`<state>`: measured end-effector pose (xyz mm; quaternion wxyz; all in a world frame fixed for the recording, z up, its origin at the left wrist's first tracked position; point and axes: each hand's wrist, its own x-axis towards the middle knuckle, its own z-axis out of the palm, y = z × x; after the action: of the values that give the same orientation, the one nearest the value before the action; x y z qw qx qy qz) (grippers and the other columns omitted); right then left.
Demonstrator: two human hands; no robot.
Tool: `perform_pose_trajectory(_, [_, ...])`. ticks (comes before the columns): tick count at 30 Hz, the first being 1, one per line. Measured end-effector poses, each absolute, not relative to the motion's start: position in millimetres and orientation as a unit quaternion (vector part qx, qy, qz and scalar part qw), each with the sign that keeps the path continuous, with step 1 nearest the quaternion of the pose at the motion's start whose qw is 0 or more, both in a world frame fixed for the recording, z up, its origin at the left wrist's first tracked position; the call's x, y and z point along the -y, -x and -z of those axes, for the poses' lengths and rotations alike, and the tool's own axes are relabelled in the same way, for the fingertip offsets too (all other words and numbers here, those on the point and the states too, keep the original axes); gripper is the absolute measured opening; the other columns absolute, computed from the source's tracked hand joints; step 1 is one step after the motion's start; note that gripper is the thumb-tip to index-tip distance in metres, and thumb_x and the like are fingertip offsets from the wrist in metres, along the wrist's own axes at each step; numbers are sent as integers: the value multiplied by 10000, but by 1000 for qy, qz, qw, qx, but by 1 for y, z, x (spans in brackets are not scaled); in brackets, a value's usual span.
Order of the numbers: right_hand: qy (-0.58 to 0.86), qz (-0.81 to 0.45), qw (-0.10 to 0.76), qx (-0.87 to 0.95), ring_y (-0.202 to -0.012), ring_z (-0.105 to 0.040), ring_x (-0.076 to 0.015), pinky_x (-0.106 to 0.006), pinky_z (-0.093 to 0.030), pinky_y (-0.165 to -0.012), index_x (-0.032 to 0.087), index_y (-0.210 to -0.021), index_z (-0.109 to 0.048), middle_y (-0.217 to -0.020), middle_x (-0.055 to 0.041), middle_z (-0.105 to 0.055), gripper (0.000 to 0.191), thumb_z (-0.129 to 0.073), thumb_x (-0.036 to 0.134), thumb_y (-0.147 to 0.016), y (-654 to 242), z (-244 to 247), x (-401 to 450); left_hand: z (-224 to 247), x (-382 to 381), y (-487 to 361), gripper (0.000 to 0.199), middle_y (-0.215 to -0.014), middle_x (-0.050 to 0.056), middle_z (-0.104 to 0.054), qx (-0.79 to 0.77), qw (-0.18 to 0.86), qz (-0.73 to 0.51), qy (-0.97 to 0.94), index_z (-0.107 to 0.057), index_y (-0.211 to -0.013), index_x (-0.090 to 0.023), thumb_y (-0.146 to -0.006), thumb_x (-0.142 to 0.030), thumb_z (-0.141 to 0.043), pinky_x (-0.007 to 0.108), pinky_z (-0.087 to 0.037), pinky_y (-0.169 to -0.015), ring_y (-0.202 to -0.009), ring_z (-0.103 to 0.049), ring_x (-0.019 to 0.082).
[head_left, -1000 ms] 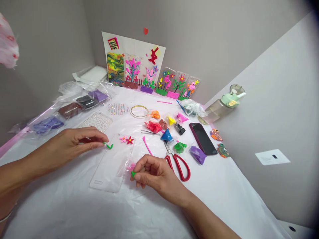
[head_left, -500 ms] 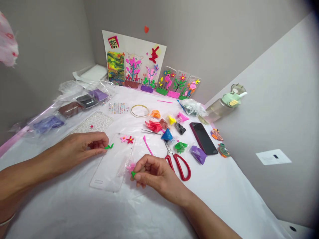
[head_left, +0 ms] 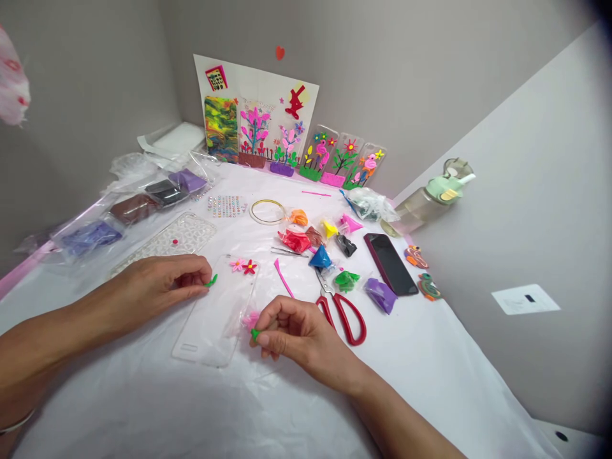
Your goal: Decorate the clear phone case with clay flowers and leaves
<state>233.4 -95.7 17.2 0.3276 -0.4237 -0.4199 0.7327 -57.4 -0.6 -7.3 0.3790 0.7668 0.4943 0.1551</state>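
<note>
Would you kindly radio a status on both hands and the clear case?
Left hand at green leaf piece, by clear case's far end. Right hand pinching green lump. Red-handled scissors beside it.

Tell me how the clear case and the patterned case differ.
The clear case is plain, while the patterned case has a webbed design. The clear case bears a pink flower and a red flower; the patterned case shows a red dot. Both lie on the white cloth.

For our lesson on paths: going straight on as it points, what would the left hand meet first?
The left hand would first meet the green leaf right against it, then probably the pink flower; depth there is unclear.
</note>
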Motion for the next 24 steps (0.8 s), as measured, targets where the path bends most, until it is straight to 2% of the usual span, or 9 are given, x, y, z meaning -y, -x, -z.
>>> perform_pose_trajectory(6, [425,-734,327,417,-665,-602,-110,-266,-494,-675,190,-888,-709,-790,22,-714,476,-1031,515,-758,-233,-18,96,13,-2,59,320,-785,2,-721,-483,347,-113,-796,-724,-901,-283,-955,-583,-628,324,-463,-668,-728,-637,240])
perform_pose_trajectory(14, [423,-736,325,417,-667,-604,-113,-263,-494,-671,188,-887,-709,-790,21,-714,481,-1038,510,-744,-234,-15,95,9,-3,64,392,-785,-15,-687,-471,345,-117,-803,-731,-933,-263,-941,-654,-713,308,-451,-676,-739,-604,220])
perform_pose_trajectory(16, [421,-736,326,418,-667,-604,-114,-266,-495,-673,189,-887,-709,-790,20,-713,478,-1033,515,-752,-234,-15,95,8,-5,67,412,-846,-3,-719,-469,350,-121,-801,-755,-970,-269,-980,-672,-666,316,-477,-707,-786,-635,230])
perform_pose_trajectory(20, [418,-739,329,414,-667,-608,-111,-258,-490,-666,184,-878,-708,-786,16,-715,474,-1036,501,-751,-234,-16,96,13,-12,74,393,-1139,24,-797,-457,321,-147,-816,-821,-1136,-319,-1053,-617,-578,352,-522,-866,-1010,-727,273])
perform_pose_trajectory(24, [416,-738,329,417,-667,-607,-110,-261,-495,-672,186,-881,-707,-790,21,-713,473,-1032,507,-756,-234,-16,96,24,-13,77,362,-1121,9,-804,-436,273,-160,-843,-841,-1148,-332,-1065,-552,-566,331,-524,-875,-1018,-749,271])
